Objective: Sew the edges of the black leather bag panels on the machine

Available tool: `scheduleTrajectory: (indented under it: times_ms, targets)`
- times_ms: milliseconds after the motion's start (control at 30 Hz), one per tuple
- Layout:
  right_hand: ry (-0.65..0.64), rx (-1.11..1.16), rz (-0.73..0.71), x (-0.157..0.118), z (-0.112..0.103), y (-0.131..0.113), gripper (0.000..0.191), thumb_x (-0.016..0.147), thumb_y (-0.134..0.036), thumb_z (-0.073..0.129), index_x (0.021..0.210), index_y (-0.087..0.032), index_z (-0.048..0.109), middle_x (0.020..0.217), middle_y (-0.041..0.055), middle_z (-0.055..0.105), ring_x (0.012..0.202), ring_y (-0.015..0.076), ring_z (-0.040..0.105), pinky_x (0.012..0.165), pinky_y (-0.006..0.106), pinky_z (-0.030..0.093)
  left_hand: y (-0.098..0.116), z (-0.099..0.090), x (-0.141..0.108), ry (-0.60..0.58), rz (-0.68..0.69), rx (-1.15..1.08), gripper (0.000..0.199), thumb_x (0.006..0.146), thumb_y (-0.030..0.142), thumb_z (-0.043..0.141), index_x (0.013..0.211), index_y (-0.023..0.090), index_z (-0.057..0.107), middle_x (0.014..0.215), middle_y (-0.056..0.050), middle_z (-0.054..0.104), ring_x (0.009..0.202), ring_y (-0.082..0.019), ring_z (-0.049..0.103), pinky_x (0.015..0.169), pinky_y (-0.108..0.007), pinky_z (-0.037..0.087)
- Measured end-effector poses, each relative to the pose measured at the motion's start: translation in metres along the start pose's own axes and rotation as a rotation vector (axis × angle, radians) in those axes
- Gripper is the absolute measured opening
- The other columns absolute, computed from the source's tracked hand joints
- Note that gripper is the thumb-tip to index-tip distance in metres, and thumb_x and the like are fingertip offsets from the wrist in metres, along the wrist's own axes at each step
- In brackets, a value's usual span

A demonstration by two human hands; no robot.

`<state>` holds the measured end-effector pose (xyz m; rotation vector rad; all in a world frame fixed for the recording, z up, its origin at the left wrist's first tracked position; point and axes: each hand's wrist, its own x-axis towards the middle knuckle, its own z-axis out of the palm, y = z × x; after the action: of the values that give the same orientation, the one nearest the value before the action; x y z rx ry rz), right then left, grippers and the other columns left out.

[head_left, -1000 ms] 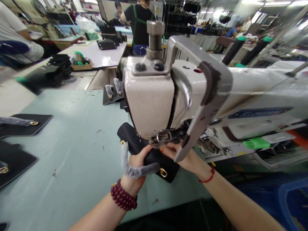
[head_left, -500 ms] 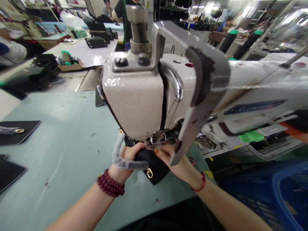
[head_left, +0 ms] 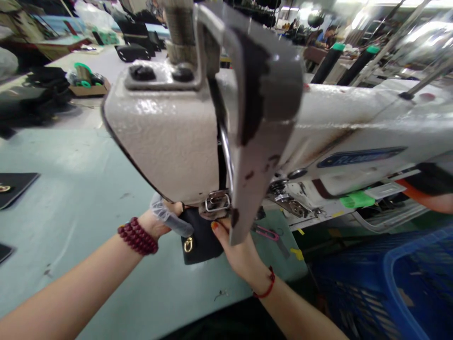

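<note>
A black leather piece (head_left: pixel 204 238) lies under the head of a white sewing machine (head_left: pixel 166 137), whose lower end hides its far part. On the piece is a gold ring fitting (head_left: pixel 188 244), and a grey strap handle (head_left: pixel 179 224) in clear plastic film curves up to the left. My left hand (head_left: pixel 160 225) grips the piece's left side beside the handle; most of its fingers are hidden by handle and machine. My right hand (head_left: pixel 239 250) holds the right side, thumb on top and pressed near the presser area, the other fingers out of sight behind a metal guard (head_left: pixel 269 118).
Pink-handled thread snips (head_left: pixel 267 233) lie right of my right hand on the green tabletop (head_left: pixel 92 189). Another black piece with a gold fitting (head_left: pixel 17 186) lies at left. A blue plastic basket (head_left: pixel 389 264) stands low at right. Black thread cones (head_left: pixel 327 63) rise behind the machine.
The leather piece has turned, its near edge now closer to level. My view has shifted, so the machine looks larger and farther left. Both hands remain at the piece; the pink snips show more.
</note>
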<state>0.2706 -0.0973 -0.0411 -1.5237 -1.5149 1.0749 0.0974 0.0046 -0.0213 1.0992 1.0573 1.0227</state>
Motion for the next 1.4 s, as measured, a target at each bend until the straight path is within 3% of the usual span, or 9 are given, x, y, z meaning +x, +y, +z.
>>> scheduleTrajectory:
  times_ms: [167,267,400,567,733,867,1000,1200,1400]
  targets:
    - [0.022,0.284,0.104,0.001,0.005,0.001,0.036,0.096,-0.048,0.056,0.085,-0.014,0.063,0.076,0.0036,0.063,0.068,0.0146,0.063,0.055,0.019,0.050,0.006,0.004,-0.002,-0.048,-0.063,-0.087,0.032,0.048,0.040,0.087,0.067,0.023,0.068,0.096,-0.009,0.081,0.123,-0.044,0.063,0.109,-0.059,0.048]
    - [-0.094,0.446,0.215,-0.008,0.004,-0.001,0.041,0.091,-0.055,0.060,0.080,-0.015,0.058,0.070,0.0012,0.060,0.056,0.0131,0.064,0.046,0.017,0.046,0.003,-0.006,-0.018,-0.082,-0.132,-0.113,0.027,0.067,0.041,0.082,0.077,0.018,0.073,0.093,-0.008,0.081,0.103,-0.036,0.074,0.097,-0.052,0.058]
    - [-0.204,0.580,0.253,-0.022,0.005,-0.001,0.052,0.090,-0.063,0.059,0.077,-0.013,0.055,0.065,0.0041,0.064,0.055,0.0128,0.067,0.048,0.014,0.046,-0.027,-0.013,-0.071,0.181,-0.177,-0.317,0.039,0.082,0.046,0.075,0.111,0.019,0.072,0.105,-0.005,0.080,0.088,-0.024,0.076,0.073,-0.032,0.064]
    - [-0.197,0.659,0.246,-0.028,0.012,0.002,0.052,0.090,-0.064,0.058,0.082,-0.012,0.058,0.068,0.0073,0.069,0.050,0.0118,0.065,0.046,0.014,0.046,-0.070,0.030,-0.129,0.223,-0.153,-0.401,0.056,0.067,0.057,0.084,0.102,0.014,0.076,0.113,-0.015,0.076,0.116,-0.036,0.066,0.103,-0.044,0.054]
    - [-0.165,0.587,0.215,-0.035,0.010,-0.001,0.046,0.092,-0.056,0.058,0.084,-0.011,0.061,0.072,0.0082,0.071,0.050,0.0110,0.065,0.046,0.013,0.045,-0.069,0.051,-0.122,0.417,-0.306,-0.134,0.045,0.068,0.054,0.084,0.083,0.012,0.076,0.097,-0.012,0.077,0.102,-0.031,0.069,0.099,-0.042,0.055]
    - [-0.172,0.548,0.210,-0.044,0.002,0.002,0.041,0.093,-0.051,0.061,0.085,-0.011,0.062,0.074,0.0093,0.073,0.055,0.0106,0.067,0.050,0.012,0.045,-0.055,0.041,-0.115,0.349,-0.209,0.032,0.039,0.072,0.052,0.081,0.078,0.014,0.073,0.083,-0.007,0.074,0.080,-0.021,0.067,0.080,-0.031,0.057]
    - [-0.169,0.586,0.217,-0.048,-0.001,0.009,0.041,0.091,-0.052,0.066,0.091,-0.011,0.063,0.078,0.0095,0.074,0.059,0.0110,0.069,0.052,0.012,0.047,-0.044,0.038,-0.115,0.258,-0.154,0.185,0.047,0.077,0.055,0.075,0.057,0.019,0.055,0.055,0.002,0.054,0.054,-0.013,0.048,0.056,-0.025,0.048]
    - [-0.154,0.611,0.190,-0.042,-0.001,0.005,0.049,0.092,-0.059,0.063,0.087,-0.011,0.061,0.076,0.0097,0.073,0.058,0.0111,0.068,0.050,0.013,0.047,-0.042,0.037,-0.114,0.216,-0.150,0.205,0.038,0.080,0.052,0.073,0.064,0.019,0.061,0.062,0.000,0.060,0.059,-0.015,0.054,0.062,-0.026,0.051]
    - [-0.153,0.603,0.206,-0.039,0.001,0.003,0.053,0.095,-0.062,0.057,0.082,-0.010,0.059,0.074,0.0104,0.072,0.055,0.0108,0.066,0.048,0.014,0.047,-0.048,0.034,-0.119,0.243,-0.299,0.169,0.046,0.077,0.056,0.074,0.059,0.015,0.066,0.062,-0.005,0.064,0.061,-0.016,0.057,0.061,-0.027,0.051]
